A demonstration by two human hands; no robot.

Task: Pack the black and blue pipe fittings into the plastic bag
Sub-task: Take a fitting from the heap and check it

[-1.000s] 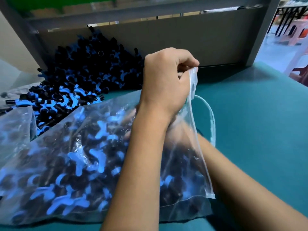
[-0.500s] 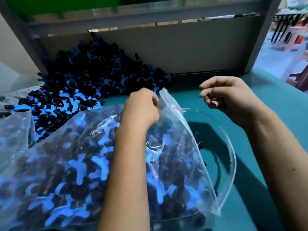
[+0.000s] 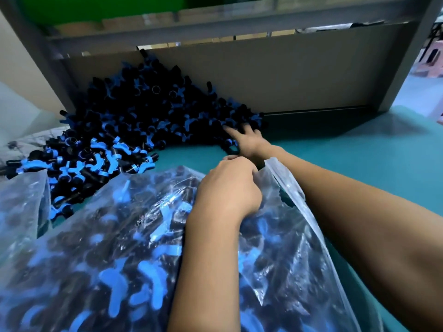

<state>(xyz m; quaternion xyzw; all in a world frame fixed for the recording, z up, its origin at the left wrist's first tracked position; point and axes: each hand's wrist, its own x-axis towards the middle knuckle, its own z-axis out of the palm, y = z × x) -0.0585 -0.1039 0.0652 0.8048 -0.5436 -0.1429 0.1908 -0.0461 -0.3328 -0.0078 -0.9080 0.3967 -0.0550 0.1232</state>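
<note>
Left hand pinches the plastic bag rim; right hand, fingers spread, touches the pile of fittings.

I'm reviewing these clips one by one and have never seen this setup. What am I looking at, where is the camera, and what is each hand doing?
No machine here: a person works bare-handed, and the single camera sits on their head, looking forward and down. On the teal table lies a pile of black and blue pipe fittings against a grey panel. In front is a clear plastic bag, already well filled. The left hand grips the bag's open edge. The right hand reaches into the pile, fingers spread on the fittings; whether it holds any, I cannot tell.
</note>
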